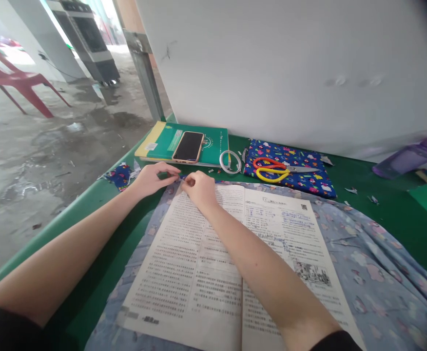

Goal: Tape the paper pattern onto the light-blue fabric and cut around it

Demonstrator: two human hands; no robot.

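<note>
An open printed book [219, 243] lies on a grey-blue patterned cloth [367, 258] that spreads beyond its edges. At the book's far left corner, my left hand [158, 177] has thumb and index finger brought together. Right beside it, my right hand [201, 189] pinches at the same corner, its forearm crossing over the pages. A small dark blue bit shows between the fingertips; whether it is the cloth's edge or a separate piece I cannot tell. Scissors with red and yellow handles [274, 171] rest on a folded blue patterned cloth [304, 187] beyond the book.
A phone [188, 146] lies on a green book [217, 134] at the back. Near it is a white tape ring [230, 162]. Cloth scraps [118, 176] lie left of my left hand. A purple bottle [407, 158] stands at the right, by the white wall [272, 63].
</note>
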